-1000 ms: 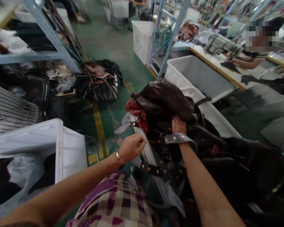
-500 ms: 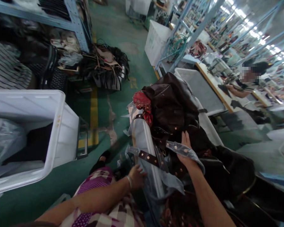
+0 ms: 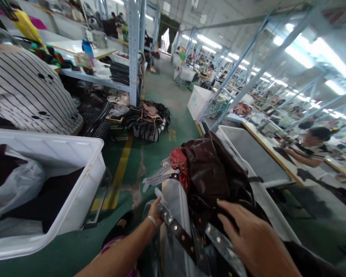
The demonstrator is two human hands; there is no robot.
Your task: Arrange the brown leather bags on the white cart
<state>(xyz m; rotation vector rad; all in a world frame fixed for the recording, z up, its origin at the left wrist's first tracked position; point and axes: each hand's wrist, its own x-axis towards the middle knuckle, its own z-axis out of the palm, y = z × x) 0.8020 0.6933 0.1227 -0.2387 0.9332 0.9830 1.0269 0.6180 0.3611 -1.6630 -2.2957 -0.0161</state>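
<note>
My left hand (image 3: 155,212) grips the near end of a brown studded strap (image 3: 179,234) wrapped in clear plastic, at the rim of a white bin (image 3: 173,200). My right hand (image 3: 253,240) hovers with fingers spread over a second plastic-covered studded strap (image 3: 223,248) and the pile of dark brown leather bags (image 3: 213,173) heaped in that bin. A red patterned cloth (image 3: 180,163) pokes out at the pile's left side.
A large white bin (image 3: 75,192) with dark pieces and a plastic bag stands at left. A person in a striped top (image 3: 25,96) is beyond it. A grey-lined bin (image 3: 248,154) sits behind the pile; a seated person (image 3: 308,154) works at a table to the right. Black scraps (image 3: 148,119) lie on the green floor.
My head has lifted, showing the aisle ahead. My left hand moved from the bin's side up to grip the strap end. My right hand drew back toward me and spread over the pile.
</note>
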